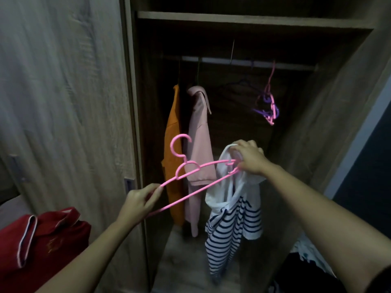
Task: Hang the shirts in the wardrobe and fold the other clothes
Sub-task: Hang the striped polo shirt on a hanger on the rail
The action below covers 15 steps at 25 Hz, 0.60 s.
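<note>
In front of the open wardrobe I hold a pink plastic hanger. My left hand pinches its left end. My right hand grips the hanger's right end together with the white collar of a white shirt with navy stripes, which hangs down from that hand. An orange shirt and a pale pink shirt hang on the rail at the left.
Spare pink and purple hangers dangle from the rail's right part. A red polo shirt lies at the lower left. The wardrobe door stands at the left, a shelf above the rail. More clothes lie at the lower right.
</note>
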Tool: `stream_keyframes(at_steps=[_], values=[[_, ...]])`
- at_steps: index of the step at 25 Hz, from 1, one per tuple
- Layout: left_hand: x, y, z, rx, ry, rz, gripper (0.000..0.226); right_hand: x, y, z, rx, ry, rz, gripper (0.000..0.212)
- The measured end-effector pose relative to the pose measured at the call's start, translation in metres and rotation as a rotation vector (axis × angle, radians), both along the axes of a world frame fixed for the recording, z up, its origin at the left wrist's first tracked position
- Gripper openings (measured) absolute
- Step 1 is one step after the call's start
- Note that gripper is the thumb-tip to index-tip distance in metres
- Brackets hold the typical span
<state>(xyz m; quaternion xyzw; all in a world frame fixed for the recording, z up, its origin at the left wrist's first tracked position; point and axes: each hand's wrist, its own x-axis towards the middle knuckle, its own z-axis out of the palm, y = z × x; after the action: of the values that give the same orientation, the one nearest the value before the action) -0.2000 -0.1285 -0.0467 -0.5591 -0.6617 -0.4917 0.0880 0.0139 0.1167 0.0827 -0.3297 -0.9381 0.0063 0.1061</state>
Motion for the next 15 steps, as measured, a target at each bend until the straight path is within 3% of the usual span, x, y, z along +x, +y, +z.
stream_keyframes(at_steps=[4,10,13,15], values=[[0.019,0.031,0.0,0.027,0.04,-0.084,0.038,-0.014,-0.032,0.004,0.012,0.107,0.204,0.06],[0.049,0.051,0.015,0.176,0.021,-0.013,0.03,-0.009,-0.034,0.019,-0.012,0.142,0.407,0.065],[0.045,0.051,0.015,0.192,0.048,-0.038,0.026,-0.006,-0.03,0.028,0.066,0.189,0.314,0.056],[0.031,0.045,0.019,0.187,0.133,-0.045,0.038,0.005,-0.011,0.031,0.07,0.27,0.186,0.057]])
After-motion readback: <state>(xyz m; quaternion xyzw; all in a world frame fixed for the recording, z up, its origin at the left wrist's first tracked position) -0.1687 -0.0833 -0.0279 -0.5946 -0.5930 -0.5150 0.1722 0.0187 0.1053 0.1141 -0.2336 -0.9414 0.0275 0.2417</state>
